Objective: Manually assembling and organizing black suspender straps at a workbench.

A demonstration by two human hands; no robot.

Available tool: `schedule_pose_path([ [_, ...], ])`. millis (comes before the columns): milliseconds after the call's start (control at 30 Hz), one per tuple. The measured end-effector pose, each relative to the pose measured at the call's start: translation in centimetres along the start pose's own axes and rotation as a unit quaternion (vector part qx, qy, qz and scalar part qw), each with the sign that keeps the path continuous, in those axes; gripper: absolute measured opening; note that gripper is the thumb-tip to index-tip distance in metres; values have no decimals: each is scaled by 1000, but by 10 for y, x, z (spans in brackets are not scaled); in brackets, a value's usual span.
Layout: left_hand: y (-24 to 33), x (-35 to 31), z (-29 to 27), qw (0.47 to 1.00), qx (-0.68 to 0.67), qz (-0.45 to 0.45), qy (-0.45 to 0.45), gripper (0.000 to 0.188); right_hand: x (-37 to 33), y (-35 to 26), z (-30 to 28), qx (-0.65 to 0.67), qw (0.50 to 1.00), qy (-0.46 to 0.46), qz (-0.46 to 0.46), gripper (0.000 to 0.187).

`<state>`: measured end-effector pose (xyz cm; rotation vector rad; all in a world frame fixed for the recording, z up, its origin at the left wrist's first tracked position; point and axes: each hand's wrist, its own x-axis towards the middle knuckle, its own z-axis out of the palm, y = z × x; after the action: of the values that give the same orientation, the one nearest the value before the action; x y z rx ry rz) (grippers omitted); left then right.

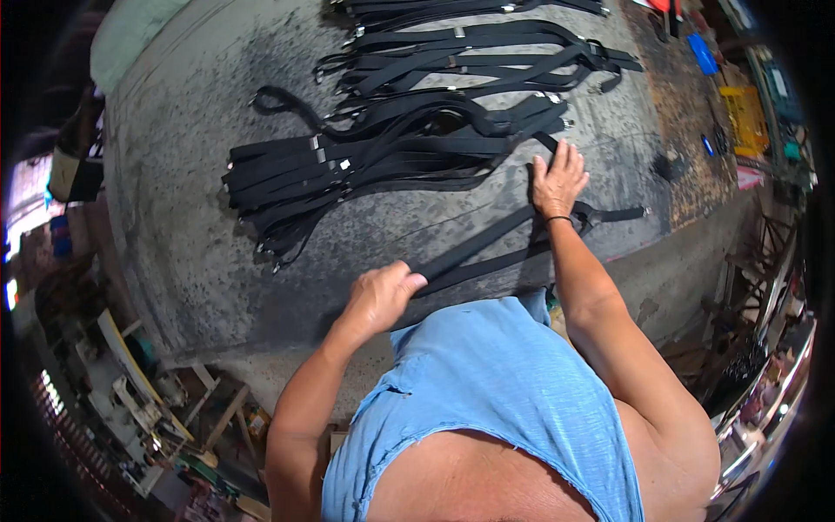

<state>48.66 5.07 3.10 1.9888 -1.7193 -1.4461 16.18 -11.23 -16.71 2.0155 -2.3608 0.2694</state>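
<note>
Near the table's front edge lies a pair of black suspenders (pixel 483 241), its two long straps side by side. My left hand (pixel 381 296) is closed around the straps at their left end, thumb on top. My right hand (pixel 561 180) rests over the straps toward their right end, its fingers stretched out and a dark band at the wrist. Beyond that hand the straps join, and a short tail with a metal clip points right. What lies under my right palm is hidden. Just past my hands is a heap of black suspenders (pixel 287 170) with metal clips and adjusters.
More suspenders (pixel 522 61) lie in rows farther back on the worn grey table (pixel 183 130). A yellow container (pixel 742 117), a blue object (pixel 703 54) and a blue pen-like item (pixel 707 145) are at the right. A pale green bundle (pixel 130 35) sits at the far left corner.
</note>
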Motion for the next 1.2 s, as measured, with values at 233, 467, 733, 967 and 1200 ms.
schedule_pose_path([
  [233, 22, -73, -53, 983, 9, 168, 69, 35, 2, 6, 3, 1, 1000, -3, -19, 75],
  [467, 20, -184, -129, 965, 179, 86, 173, 36, 10, 20, 0, 14, 1000, 5, -18, 77],
  [733, -82, 2, 82, 983, 84, 78, 147, 34, 5, 8, -8, 2, 997, -69, -16, 89],
  [967, -108, 23, 93, 973, 136, 17, 185, 39, 44, 74, -73, 237, 957, -35, -165, 57],
  [1200, -68, 27, 96, 931, 187, -1, 313, 33, 30, 221, -90, 106, 966, -140, -191, 48],
])
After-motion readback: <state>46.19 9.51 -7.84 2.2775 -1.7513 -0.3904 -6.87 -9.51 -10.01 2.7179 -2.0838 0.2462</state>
